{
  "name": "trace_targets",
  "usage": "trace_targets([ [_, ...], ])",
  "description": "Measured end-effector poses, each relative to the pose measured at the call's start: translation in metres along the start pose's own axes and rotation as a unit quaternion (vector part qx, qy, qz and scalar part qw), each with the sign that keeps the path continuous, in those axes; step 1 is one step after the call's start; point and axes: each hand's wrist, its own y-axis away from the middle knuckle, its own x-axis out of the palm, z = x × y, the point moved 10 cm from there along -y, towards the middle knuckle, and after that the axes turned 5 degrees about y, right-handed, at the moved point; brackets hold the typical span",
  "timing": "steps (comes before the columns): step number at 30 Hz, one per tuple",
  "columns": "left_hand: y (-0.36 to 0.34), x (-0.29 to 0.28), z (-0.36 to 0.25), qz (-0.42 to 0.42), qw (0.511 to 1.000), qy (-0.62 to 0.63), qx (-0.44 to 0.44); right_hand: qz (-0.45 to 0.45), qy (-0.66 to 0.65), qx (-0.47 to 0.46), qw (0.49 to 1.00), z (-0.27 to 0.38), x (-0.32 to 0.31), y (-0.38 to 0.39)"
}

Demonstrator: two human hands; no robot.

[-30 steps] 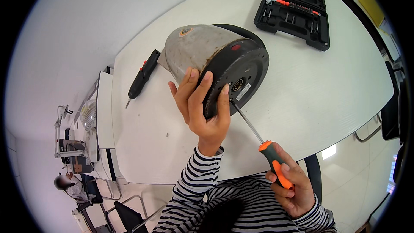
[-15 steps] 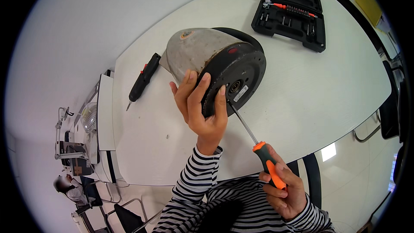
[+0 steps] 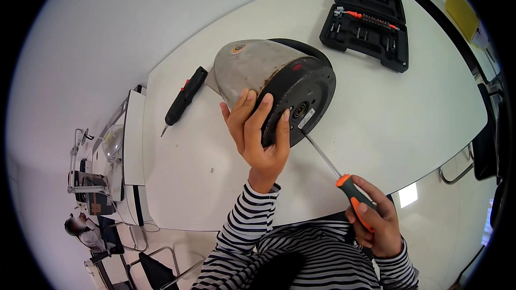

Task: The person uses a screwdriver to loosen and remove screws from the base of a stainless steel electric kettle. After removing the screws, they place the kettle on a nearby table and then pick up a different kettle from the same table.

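Observation:
An electric kettle [image 3: 244, 72] with a dull metal body lies tipped on the table. Its round black base [image 3: 317, 88] faces me, with a central ring connector and a small white label. My left hand [image 3: 262, 137] grips the base's lower left rim, fingers spread over the edge and body. Closed around the green and orange handle of a screwdriver [image 3: 348, 187], my right hand [image 3: 380, 217] is off to the lower right. The screwdriver's shaft slants up to the base, its tip by the label's lower end; I cannot tell whether it sits in a screw.
A black cordless screwdriver [image 3: 185, 96] lies left of the kettle on the white table [image 3: 215, 198]. An open black tool case [image 3: 365, 37] holding bits is at the far right. Chairs [image 3: 157, 271] and a distant person [image 3: 88, 233] are at lower left.
The screwdriver has moved right, its tip going from beside my left fingertip to the label's lower end. My left hand keeps its hold on the kettle. The whole view has shifted slightly.

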Motion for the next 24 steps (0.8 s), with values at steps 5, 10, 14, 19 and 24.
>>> trace_targets([
  [5,-0.002,-0.002,0.002,0.003,1.000,0.007,-0.010,-0.089,0.219,-0.134,0.962,0.035,-0.023,0.014],
  [10,0.000,-0.001,0.001,0.002,1.000,0.009,-0.011,-0.110,0.510,-0.370,0.769,0.077,0.015,0.030],
  [14,-0.001,0.000,0.000,0.003,1.000,0.005,-0.014,-0.108,0.575,-0.419,0.694,0.082,0.034,0.031],
  [19,-0.001,-0.001,-0.001,0.000,1.000,0.004,-0.013,-0.101,0.588,-0.412,0.688,0.081,0.038,0.024],
  [24,-0.001,-0.001,-0.001,0.000,1.000,0.004,-0.015,-0.103,0.597,-0.410,0.681,0.080,0.037,0.024],
])
